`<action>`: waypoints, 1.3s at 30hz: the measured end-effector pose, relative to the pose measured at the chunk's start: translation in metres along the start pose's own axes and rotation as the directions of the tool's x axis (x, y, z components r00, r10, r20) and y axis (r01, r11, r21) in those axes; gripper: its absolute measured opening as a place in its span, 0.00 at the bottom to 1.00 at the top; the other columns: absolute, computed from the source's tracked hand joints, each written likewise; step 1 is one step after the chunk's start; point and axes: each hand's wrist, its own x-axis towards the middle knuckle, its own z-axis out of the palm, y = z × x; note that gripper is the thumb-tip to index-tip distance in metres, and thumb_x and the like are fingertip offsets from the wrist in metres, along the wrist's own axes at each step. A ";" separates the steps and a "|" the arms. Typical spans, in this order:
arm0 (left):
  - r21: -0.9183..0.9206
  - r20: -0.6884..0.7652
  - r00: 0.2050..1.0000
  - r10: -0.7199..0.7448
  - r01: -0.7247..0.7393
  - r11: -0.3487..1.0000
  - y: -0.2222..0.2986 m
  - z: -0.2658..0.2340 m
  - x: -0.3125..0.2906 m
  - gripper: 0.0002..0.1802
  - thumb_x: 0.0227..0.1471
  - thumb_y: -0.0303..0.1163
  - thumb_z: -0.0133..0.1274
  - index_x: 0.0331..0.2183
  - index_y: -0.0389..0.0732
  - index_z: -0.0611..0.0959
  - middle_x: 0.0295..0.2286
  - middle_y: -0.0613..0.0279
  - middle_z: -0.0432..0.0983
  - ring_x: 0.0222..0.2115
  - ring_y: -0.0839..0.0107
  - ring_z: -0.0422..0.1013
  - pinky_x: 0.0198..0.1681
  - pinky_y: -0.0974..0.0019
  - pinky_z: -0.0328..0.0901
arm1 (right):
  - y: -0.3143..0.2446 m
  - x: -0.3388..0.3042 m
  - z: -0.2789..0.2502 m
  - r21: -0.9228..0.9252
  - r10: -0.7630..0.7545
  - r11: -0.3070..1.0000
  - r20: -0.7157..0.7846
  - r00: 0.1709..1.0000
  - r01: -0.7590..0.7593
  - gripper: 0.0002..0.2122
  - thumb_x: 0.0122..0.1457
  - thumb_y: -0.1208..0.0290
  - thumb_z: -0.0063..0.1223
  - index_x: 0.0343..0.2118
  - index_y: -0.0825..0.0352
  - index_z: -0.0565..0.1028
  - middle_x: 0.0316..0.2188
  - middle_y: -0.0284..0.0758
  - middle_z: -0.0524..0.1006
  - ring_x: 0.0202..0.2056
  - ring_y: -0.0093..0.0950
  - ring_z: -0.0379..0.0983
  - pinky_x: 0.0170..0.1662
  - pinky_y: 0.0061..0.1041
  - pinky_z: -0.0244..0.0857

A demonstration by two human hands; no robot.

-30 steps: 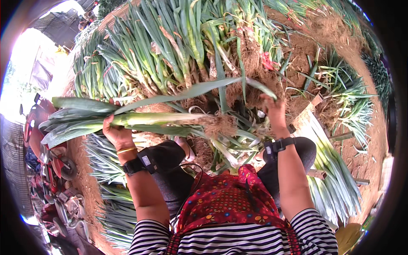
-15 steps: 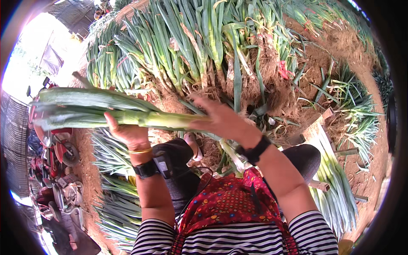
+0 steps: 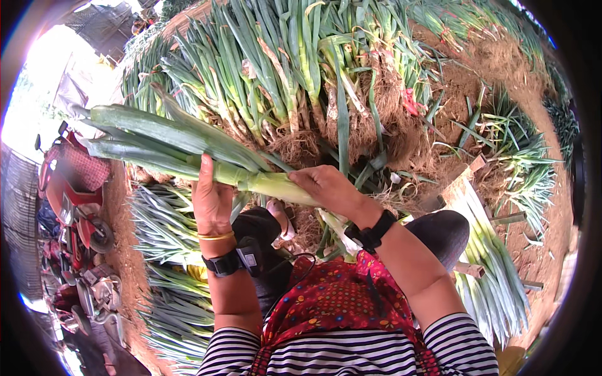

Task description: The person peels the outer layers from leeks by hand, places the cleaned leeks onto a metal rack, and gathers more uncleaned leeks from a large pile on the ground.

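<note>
A thick leek (image 3: pixel 269 183) lies slantwise in front of me, its broad green leaves fanned out to the left and its pale stem to the right. Around its middle, where the leaves begin, my left hand (image 3: pixel 213 199) is closed with the thumb up. My right hand (image 3: pixel 327 191) pinches the pale stem near its lower end; the fingers cover part of it. Just below that hand, another pale leek stem (image 3: pixel 338 229) leans by my lap. A dense row of unpeeled leeks (image 3: pixel 276 81) with brown, soil-covered roots stands beyond both hands.
Cleaned leeks (image 3: pixel 489 269) lie on wooden bars at the right, and more leeks (image 3: pixel 166 225) are stacked at the left. Leaf scraps (image 3: pixel 520 156) litter the soil at far right. Red scooters (image 3: pixel 78 194) stand at the left edge. My knees flank the work spot.
The right hand has gone from a blurred, loose pose to a pinch on the stem. The leek has tilted, its leaf end shifting right, and the left hand has turned upright around it.
</note>
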 end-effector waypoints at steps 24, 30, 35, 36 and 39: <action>-0.169 0.040 0.997 -0.068 0.074 0.983 -0.022 0.055 -0.008 0.26 0.52 0.60 0.40 0.32 0.45 0.71 0.21 0.66 0.62 0.27 0.73 0.61 0.32 0.68 0.61 | 0.016 0.015 -0.003 0.966 0.695 0.022 -0.201 0.690 0.259 0.14 0.64 0.63 0.34 0.30 0.68 0.67 0.14 0.34 0.68 0.15 0.28 0.66 0.27 0.30 0.67; -0.250 -0.049 0.999 -0.006 -0.006 0.968 -0.012 0.019 0.044 0.24 0.55 0.58 0.36 0.26 0.47 0.68 0.17 0.71 0.63 0.16 0.76 0.61 0.23 0.69 0.61 | 0.027 -0.037 -0.025 0.993 0.275 0.050 -0.120 0.954 0.111 0.13 0.63 0.61 0.38 0.26 0.64 0.66 0.11 0.26 0.58 0.12 0.21 0.54 0.21 0.22 0.57; -0.303 0.153 0.976 -0.156 0.196 0.933 0.027 -0.048 0.105 0.17 0.58 0.44 0.37 0.23 0.45 0.68 0.19 0.72 0.64 0.18 0.79 0.61 0.26 0.71 0.60 | -0.009 -0.105 -0.035 0.934 0.351 0.335 -0.250 0.902 0.129 0.14 0.61 0.63 0.35 0.22 0.63 0.63 0.10 0.23 0.50 0.11 0.17 0.43 0.20 0.21 0.43; -0.360 0.243 0.956 -0.162 0.244 0.901 0.028 -0.055 0.112 0.16 0.58 0.41 0.36 0.23 0.44 0.68 0.19 0.71 0.65 0.19 0.79 0.62 0.27 0.71 0.59 | -0.013 -0.115 -0.031 0.951 0.331 0.277 -0.230 0.915 0.138 0.13 0.61 0.63 0.36 0.22 0.63 0.64 0.10 0.23 0.51 0.11 0.18 0.43 0.20 0.21 0.44; -0.352 0.302 0.931 -0.207 0.311 0.883 0.025 -0.070 0.122 0.15 0.58 0.40 0.37 0.25 0.42 0.68 0.20 0.70 0.65 0.21 0.78 0.62 0.29 0.71 0.59 | -0.023 -0.137 -0.025 0.937 0.445 0.346 -0.211 0.870 0.050 0.13 0.61 0.63 0.36 0.23 0.63 0.65 0.10 0.24 0.53 0.11 0.18 0.44 0.20 0.22 0.45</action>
